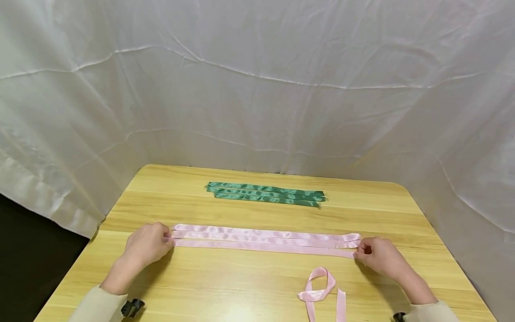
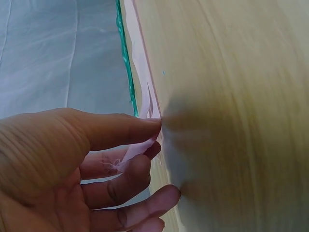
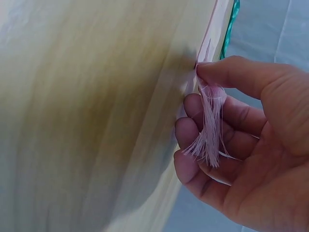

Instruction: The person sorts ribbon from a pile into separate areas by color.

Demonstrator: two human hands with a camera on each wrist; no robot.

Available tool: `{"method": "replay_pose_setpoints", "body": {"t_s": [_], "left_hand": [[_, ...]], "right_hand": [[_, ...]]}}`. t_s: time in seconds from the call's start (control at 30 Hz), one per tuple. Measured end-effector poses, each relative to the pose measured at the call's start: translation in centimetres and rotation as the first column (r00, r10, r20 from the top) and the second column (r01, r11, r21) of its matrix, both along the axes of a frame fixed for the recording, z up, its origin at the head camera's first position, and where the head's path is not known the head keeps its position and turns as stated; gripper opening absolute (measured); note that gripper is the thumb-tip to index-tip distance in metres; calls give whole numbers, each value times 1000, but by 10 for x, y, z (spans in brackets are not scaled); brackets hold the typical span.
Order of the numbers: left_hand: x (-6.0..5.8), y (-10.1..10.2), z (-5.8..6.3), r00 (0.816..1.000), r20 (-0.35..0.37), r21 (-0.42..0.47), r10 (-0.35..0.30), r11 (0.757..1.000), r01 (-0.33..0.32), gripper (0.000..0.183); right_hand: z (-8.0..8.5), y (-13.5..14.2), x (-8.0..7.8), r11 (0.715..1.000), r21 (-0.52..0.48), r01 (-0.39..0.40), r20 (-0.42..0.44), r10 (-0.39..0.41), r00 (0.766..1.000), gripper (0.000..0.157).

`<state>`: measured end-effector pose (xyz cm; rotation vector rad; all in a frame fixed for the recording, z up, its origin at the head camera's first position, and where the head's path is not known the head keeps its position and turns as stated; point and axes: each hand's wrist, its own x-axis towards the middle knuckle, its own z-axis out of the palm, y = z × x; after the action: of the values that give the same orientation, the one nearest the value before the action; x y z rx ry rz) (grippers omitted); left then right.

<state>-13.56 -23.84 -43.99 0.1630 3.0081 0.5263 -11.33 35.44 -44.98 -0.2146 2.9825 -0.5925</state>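
Observation:
A long pink satin ribbon (image 1: 261, 248) stretches straight across the wooden table (image 1: 225, 286), its two ends between my hands. My left hand (image 1: 146, 243) pinches the left end between thumb and fingers, as the left wrist view shows. At the other end, my right hand (image 1: 380, 256) pinches the ribbon, with loose frayed threads (image 3: 210, 121) hanging over the fingers. Just behind it, further pink ribbon strips (image 1: 257, 235) lie nearly parallel and close alongside. Their left ends reach my left fingertips, and their right ends lie beside my right fingers.
Several green ribbon strips (image 1: 265, 194) lie side by side toward the back of the table. Near the front, a loose pink ribbon (image 1: 318, 295) lies looped. White curtains (image 1: 257, 107) hang behind and at both sides of the table.

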Motion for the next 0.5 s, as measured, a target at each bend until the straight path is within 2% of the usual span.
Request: {"method": "replay_pose_setpoints", "body": {"t_s": [0.37,0.5], "left_hand": [[-2,0,1,999,28,-19,24,1000,-23,10],[-1,1,4,1000,2,-18,26,999,-26,14]], "right_hand": [[2,1,0,1000,-3,19,0,-19,1000,19],[9,2,-1,999,1,44,-9,-44,999,14]]}}
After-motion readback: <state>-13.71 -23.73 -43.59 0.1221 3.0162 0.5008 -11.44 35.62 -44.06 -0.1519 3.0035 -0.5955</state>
